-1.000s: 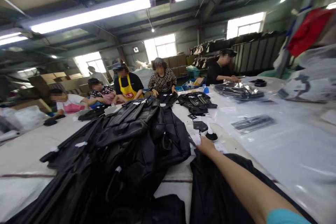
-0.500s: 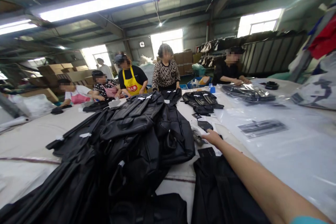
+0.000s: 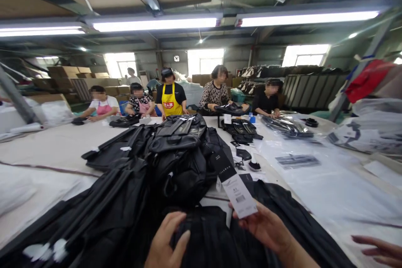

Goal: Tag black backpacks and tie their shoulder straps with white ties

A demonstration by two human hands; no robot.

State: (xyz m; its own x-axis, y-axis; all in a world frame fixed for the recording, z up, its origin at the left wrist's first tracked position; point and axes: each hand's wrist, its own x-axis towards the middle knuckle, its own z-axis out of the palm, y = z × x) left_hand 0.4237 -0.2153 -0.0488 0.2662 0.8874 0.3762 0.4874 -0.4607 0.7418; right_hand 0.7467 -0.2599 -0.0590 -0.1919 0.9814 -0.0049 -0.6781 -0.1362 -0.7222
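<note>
My right hand (image 3: 266, 226) pinches a hang tag (image 3: 240, 194) by its lower end. The tag is black at the top and white with small print and a barcode below. My left hand (image 3: 168, 240) is open, thumb and fingers apart, over a black backpack (image 3: 204, 234) directly in front of me; whether it touches the fabric I cannot tell. Ahead of it lies a heap of black backpacks (image 3: 176, 163) with white paper bits on the straps. Right of my right hand, another black bag (image 3: 279, 197) lies flat.
Another person's hand (image 3: 377, 249) reaches in at the lower right edge. Clear plastic sheeting (image 3: 314, 192) covers the table's right side. Tags and a black roll (image 3: 254, 166) lie beyond my right hand. Several co-workers stand along the far side, one in a yellow apron (image 3: 169, 102).
My right hand has drawn back from the small items on the table and now holds a tag. My left hand has come into view. The camera has levelled and tipped upward.
</note>
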